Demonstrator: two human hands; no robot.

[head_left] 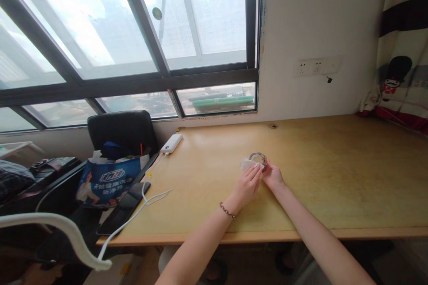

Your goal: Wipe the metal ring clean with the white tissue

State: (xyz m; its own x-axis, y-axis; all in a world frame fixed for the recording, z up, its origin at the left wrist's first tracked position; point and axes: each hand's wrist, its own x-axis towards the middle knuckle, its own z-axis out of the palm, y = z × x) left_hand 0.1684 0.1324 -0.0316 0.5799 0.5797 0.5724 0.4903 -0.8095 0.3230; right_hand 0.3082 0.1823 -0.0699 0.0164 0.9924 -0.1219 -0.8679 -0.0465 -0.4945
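Observation:
Over the middle of the wooden desk point(207, 178), my right hand point(274, 176) grips a dark, ring-shaped band point(258, 155) that looks like a bangle, its fingers closed on the right side of the ring. My left hand point(247, 182) has its fingers pressed together over a white tissue point(246, 164), which touches the lower left part of the ring. Those fingers hide part of the tissue and of the band. A dark beaded bracelet point(227, 210) circles my left wrist.
A white power bank point(171, 143) with a white cable point(146, 200) lies at the desk's left edge, near a black phone or tablet point(125, 208). Left of the desk stand a blue bag point(103, 182) and a black chair point(122, 129). A curtain point(397, 75) hangs at right.

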